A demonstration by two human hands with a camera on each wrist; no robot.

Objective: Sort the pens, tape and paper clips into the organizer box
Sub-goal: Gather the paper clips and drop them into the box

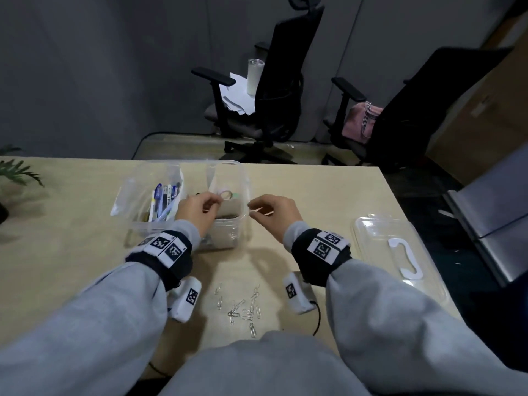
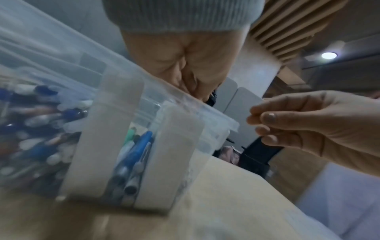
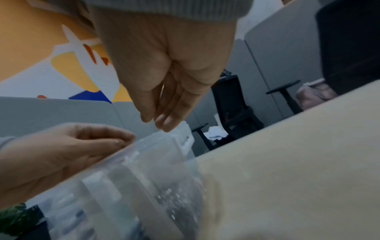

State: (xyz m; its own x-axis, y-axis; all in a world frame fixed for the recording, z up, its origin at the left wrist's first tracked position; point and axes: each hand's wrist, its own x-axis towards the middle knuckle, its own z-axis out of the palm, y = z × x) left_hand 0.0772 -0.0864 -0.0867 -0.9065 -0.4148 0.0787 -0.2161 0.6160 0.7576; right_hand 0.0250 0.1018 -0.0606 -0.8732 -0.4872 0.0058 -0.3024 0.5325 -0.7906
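Clear plastic organizer box sits mid-table on the pale wooden table, lid off. Pens lie bunched in its left compartment; rolls of tape in the far right compartment; the near right compartment holds a scatter of paper clips, seen blurred from the right wrist view. Left hand hangs over the box's middle, fingers curled toward the thumb; whether a clip sits between them, cannot tell. Right hand is just beside the box's right rim, fingers drawn together pointing down, apparently pinching something thin and pale, too small to name. A loose pile of paper clips lies on the table near the person's body, between the two sleeves. Clear lid rests flat to the right.
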